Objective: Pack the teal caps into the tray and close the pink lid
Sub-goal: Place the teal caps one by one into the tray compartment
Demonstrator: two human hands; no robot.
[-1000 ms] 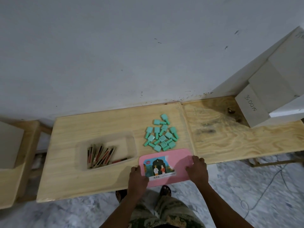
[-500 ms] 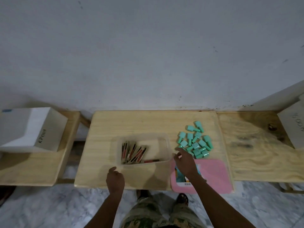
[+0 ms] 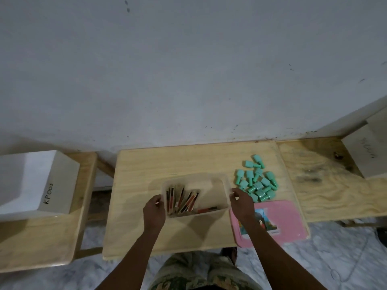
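- Tray (image 3: 206, 182), translucent plastic, sits around the middle of the tabletop (image 3: 167, 162), a little toward the near edge. A bundle of dark and red sticks (image 3: 182, 200) lies mostly in its left half, and no cap is in it yet.
- Left hand (image 3: 154, 210) has its fingers curled against the tray's left wall, thumb up at the rim. Right hand (image 3: 240, 203) pinches the right rim in much the same way. Both hands look to have hold of the tray and nothing else.
- Teal caps (image 3: 257, 183) lie in a loose heap toward the right edge, just beside the tray's right wall and close to the right knuckles.
- Pink lid (image 3: 280, 222) lies flat at the near right corner, picture side up, its near side hanging over the tabletop edge. The right forearm passes above it.
- Risk, as I judge it: sliding the tray rightward would push its wall or the right hand into the heap, and the round-bodied caps could scatter and roll off.
- Risk: the forearm, dropping or drawing back, could catch the overhanging lid and tip it to the floor.
- Risk: thin walls may flex under a two-sided squeeze, so a lift could tilt the tray and spill the sticks.
- Risk: the sticks take up room, so caps heaped on top may stand above the rim and stop the lid seating.
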